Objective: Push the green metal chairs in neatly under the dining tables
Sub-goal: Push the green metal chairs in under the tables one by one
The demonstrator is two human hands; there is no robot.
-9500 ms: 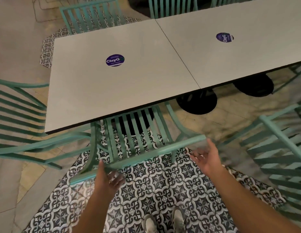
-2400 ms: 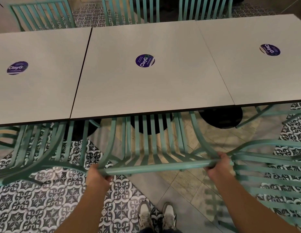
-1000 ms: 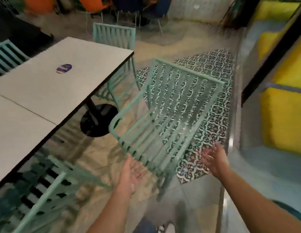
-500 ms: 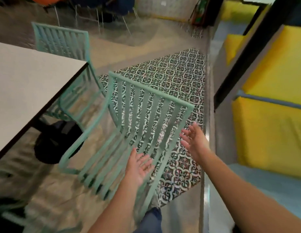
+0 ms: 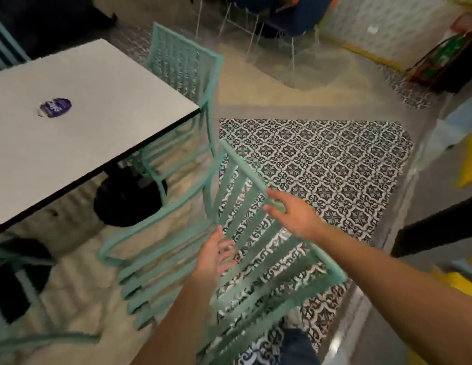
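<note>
Hands were closing on the next green chair (image 5: 229, 227), which stood pulled out and angled away from the counter (image 5: 98, 122), partly on the patterned floor tiles (image 5: 321, 164). The right hand (image 5: 295, 214), fingers spread, touched or nearly touched the top rail of the backrest; blur hid which. The left hand (image 5: 216, 254), also spread, hovered by the back slats, gripping nothing. The step looked like taking hold; next the chair probably needed squaring to the counter's edge, then pushing in beside the tucked chair (image 5: 182, 83).
</note>
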